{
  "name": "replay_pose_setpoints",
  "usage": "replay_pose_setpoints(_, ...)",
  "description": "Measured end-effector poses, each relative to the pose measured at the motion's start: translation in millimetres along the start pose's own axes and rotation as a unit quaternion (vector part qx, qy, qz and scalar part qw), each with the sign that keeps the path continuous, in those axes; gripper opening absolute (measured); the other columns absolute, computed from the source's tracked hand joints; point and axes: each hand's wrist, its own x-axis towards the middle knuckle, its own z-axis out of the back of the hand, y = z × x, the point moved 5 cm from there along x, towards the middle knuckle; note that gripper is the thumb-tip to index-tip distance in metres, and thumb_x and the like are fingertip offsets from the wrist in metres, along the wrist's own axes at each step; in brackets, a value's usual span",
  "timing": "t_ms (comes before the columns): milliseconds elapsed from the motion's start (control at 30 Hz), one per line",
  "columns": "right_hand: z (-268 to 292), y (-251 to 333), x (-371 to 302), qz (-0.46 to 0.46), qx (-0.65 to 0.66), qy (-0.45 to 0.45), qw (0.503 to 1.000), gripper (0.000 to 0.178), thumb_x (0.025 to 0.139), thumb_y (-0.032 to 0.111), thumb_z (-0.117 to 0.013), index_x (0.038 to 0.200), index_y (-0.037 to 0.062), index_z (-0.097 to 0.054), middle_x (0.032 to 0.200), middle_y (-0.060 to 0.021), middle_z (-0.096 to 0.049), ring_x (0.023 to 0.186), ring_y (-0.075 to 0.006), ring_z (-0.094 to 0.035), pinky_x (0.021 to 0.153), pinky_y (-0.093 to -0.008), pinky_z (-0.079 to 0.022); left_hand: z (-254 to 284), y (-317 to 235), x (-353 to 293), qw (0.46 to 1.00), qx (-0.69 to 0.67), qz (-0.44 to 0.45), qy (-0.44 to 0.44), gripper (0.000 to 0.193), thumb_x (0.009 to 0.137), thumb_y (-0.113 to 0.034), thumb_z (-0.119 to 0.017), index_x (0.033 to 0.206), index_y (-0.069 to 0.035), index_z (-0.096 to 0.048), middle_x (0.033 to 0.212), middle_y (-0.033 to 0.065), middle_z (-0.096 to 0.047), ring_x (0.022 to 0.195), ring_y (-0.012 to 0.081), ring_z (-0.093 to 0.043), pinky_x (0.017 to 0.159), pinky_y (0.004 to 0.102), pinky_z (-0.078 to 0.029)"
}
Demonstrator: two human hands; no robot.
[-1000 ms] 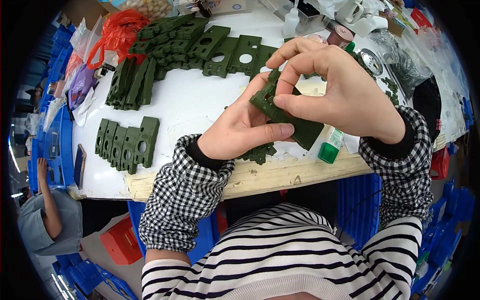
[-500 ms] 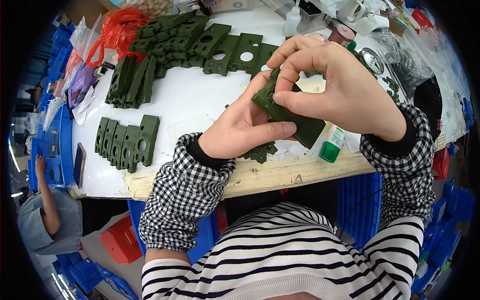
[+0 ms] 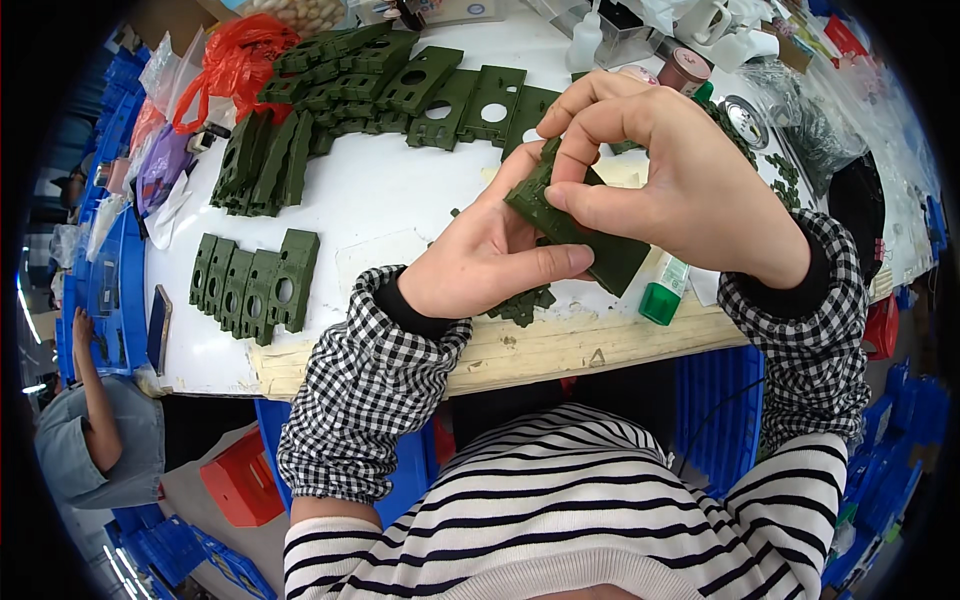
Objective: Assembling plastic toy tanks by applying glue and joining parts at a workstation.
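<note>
A dark green moulded plastic model part [image 3: 616, 258] is held tilted above the table's front edge. My left hand [image 3: 468, 262] is closed around it from the left, thumb along its near side. With thumb and bent fingers, my right hand [image 3: 675, 175] pinches at the part's upper edge; whether a smaller piece is between those fingertips is hidden. Beneath my hands lie small green pieces [image 3: 522, 306], partly covered. A green-capped white bottle [image 3: 663, 298] lies to their right. Several similar green parts with round holes stand in a row [image 3: 256, 290] at the left.
More green parts are stacked [image 3: 340, 80] at the back, beside a red plastic bag [image 3: 235, 75]. A phone [image 3: 158, 325] is at the left table edge. A white squeeze bottle [image 3: 584, 42], a round tin [image 3: 742, 120] and clear bags [image 3: 815, 125] stand at the far right.
</note>
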Motion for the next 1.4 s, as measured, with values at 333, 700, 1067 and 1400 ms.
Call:
replay_pose_setpoints(333, 0.8, 2.1, -6.1, 0.015, -0.05, -0.012, 0.999, 0.014, 0.078, 0.01, -0.072, 0.077, 0.0022, -0.061, 0.102, -0.009, -0.062, 0.102, -0.0218, -0.056, 0.095, -0.0358, -0.041, -3.3, -1.8, 1.1, 1.0, -0.007, 0.008, 0.007, 0.076, 0.089, 0.002, -0.063, 0.15, -0.005, -0.017, 0.13, 0.0072, -0.047, 0.117, 0.015, -0.052, 0.095, 0.0319, -0.051)
replay_pose_setpoints(700, 26.8, 4.7, -35.1, 0.178, 0.103, 0.082, 0.975, 0.079, 0.071, 0.022, -0.086, 0.136, -0.0022, -0.047, 0.134, -0.0128, -0.053, 0.124, -0.0271, -0.049, 0.104, -0.041, -0.038, -12.1, 3.8, -13.1, 0.966, -0.126, 0.087, 0.207, 0.083, 0.088, -0.044, -0.062, 0.142, 0.013, -0.033, 0.118, 0.0261, -0.056, 0.098, 0.0362, -0.066, 0.085, 0.0441, -0.054)
replay_pose_setpoints(1067, 4.9, -7.9, -56.2, 0.094, 0.035, -0.194, 0.976, 0.053, 0.065, 0.019, -0.086, 0.11, 0.004, -0.062, 0.101, -0.0079, -0.064, 0.093, -0.0269, -0.056, 0.082, -0.0358, -0.046, 7.8, 9.0, -0.5, 0.999, 0.002, -0.049, 0.007, 0.059, 0.088, -0.001, -0.066, 0.14, 0.003, -0.04, 0.125, 0.0148, -0.056, 0.11, 0.0233, -0.058, 0.093, 0.0384, -0.052)
replay_pose_setpoints(1400, 14.5, -19.5, -95.8, -0.005, 0.045, -0.239, 0.97, 0.06, 0.074, 0.022, -0.084, 0.124, -0.0003, -0.058, 0.1, -0.0107, -0.065, 0.095, -0.0196, -0.062, 0.084, -0.0312, -0.049, 8.2, 2.1, 1.7, 0.996, 0.028, -0.079, -0.044, 0.09, 0.079, -0.037, -0.081, 0.145, -0.001, -0.031, 0.142, 0.0237, -0.045, 0.126, 0.0309, -0.053, 0.104, 0.0495, -0.047)
